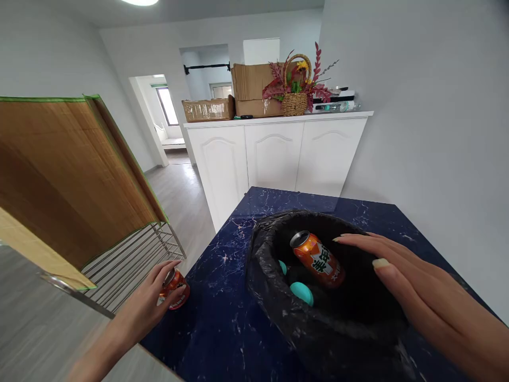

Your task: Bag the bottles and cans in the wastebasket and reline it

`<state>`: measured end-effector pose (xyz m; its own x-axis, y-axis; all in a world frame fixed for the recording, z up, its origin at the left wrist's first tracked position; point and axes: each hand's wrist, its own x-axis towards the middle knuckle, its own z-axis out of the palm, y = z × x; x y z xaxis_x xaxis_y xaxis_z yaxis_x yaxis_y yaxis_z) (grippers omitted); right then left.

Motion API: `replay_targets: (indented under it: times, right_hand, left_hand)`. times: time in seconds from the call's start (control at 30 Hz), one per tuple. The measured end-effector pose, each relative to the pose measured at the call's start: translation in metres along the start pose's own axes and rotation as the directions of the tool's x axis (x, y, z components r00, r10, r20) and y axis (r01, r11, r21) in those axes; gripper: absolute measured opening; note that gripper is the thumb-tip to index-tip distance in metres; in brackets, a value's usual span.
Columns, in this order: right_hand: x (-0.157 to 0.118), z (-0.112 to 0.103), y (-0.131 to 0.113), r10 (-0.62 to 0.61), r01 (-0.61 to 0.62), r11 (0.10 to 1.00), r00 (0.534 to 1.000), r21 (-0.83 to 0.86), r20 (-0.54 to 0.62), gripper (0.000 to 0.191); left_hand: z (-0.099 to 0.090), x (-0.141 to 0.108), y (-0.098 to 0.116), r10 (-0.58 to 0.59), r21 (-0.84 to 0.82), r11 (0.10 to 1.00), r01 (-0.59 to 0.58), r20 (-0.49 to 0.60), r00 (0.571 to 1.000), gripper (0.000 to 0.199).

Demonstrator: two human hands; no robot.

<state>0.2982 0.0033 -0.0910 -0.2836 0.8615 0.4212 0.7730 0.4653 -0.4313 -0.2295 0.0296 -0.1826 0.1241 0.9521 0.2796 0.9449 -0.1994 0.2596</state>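
Head view, lower left: left hand (153,297) curled around a red soda can (178,293) at the edge of the blue marbled table (222,318), thumb and fingers on its sides. Lower right: right hand (421,281), fingers together and extended, thumb apart, reaches over the black-bag-lined bin (274,297); its grip is empty. Inside the bin, an orange soda can (318,259) lies tilted, near two turquoise objects (302,293), one partly hidden by the rim.
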Motion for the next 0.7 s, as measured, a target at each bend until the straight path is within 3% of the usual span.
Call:
replay_targets:
  times: [0.13, 0.23, 0.3, 0.37, 0.47, 0.57, 0.7]
  right_hand:
    - [-0.001, 0.001, -0.001, -0.015, 0.015, 1.000, 1.000, -0.026, 0.009, 0.045]
    - [-0.002, 0.001, -0.006, -0.025, 0.024, 0.999, 1.000, -0.046, -0.009, 0.045]
    - [-0.001, 0.001, -0.008, -0.023, 0.022, 0.998, 1.000, -0.052, -0.017, 0.045]
    - [-0.001, 0.001, -0.009, -0.023, 0.022, 0.998, 1.000, -0.052, -0.022, 0.044]
    - [-0.002, -0.002, -0.011, -0.019, 0.018, 0.999, 0.999, -0.036, -0.036, 0.044]
    - [-0.005, -0.009, -0.011, -0.003, 0.002, 1.000, 0.998, -0.022, -0.062, 0.044]
    - [-0.008, -0.019, -0.012, -0.022, 0.022, 1.000, 0.995, -0.005, -0.094, 0.043]
  left_hand:
    - [-0.019, 0.002, 0.027, -0.062, -0.084, 0.995, 0.054, -0.104, 0.993, 0.056]
    - [-0.051, 0.015, 0.066, -0.155, -0.240, 0.967, 0.083, -0.301, 0.941, 0.061]
    - [-0.074, 0.026, 0.098, -0.187, -0.395, 0.918, 0.031, -0.363, 0.913, 0.055]
    - [-0.092, 0.036, 0.133, -0.102, -0.452, 0.881, -0.136, -0.463, 0.881, 0.047]
    - [-0.105, 0.052, 0.184, 0.102, -0.487, 0.789, -0.375, -0.498, 0.861, 0.042]
    - [-0.104, 0.069, 0.225, 0.337, -0.538, 0.651, -0.535, -0.427, 0.839, 0.044]
    - [-0.087, 0.093, 0.267, 0.547, -0.575, 0.573, -0.584, -0.263, 0.795, 0.045]
